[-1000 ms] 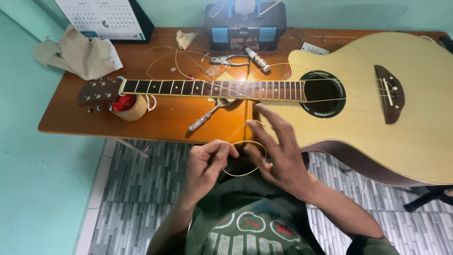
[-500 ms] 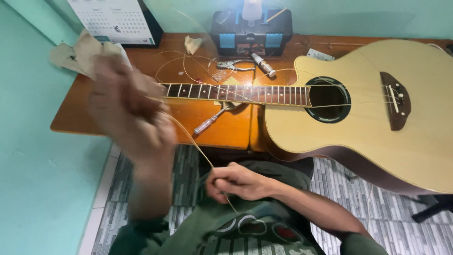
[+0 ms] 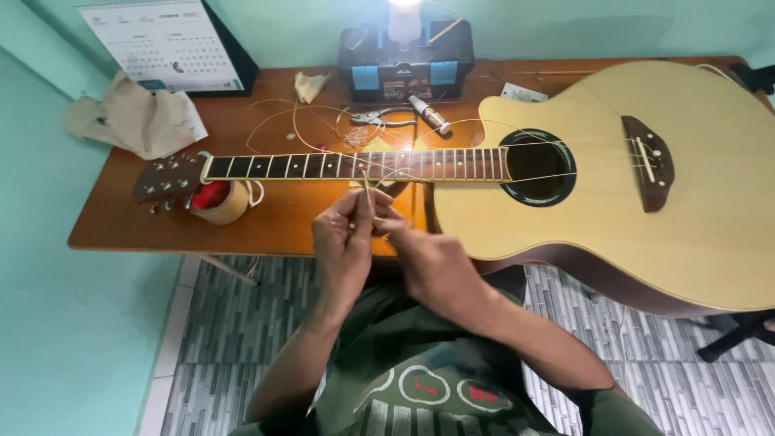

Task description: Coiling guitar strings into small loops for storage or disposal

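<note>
A person seen from above wears a dark olive-green short-sleeved T-shirt point(image 3: 420, 355) with a printed chest graphic of white-outlined ovals, red marks inside, above pale vertical stripes; forearms and both hands are bare, without rings or watch.

Pale turquoise walls point(image 3: 73, 339) close the room at the back and down the left side. A brown wooden desk point(image 3: 274, 226) stands against the back wall. Below its near edge the floor point(image 3: 218, 339) is laid with grey, striped tiles. A lit lamp point(image 3: 404, 16) glows at the desk's far edge.
</note>
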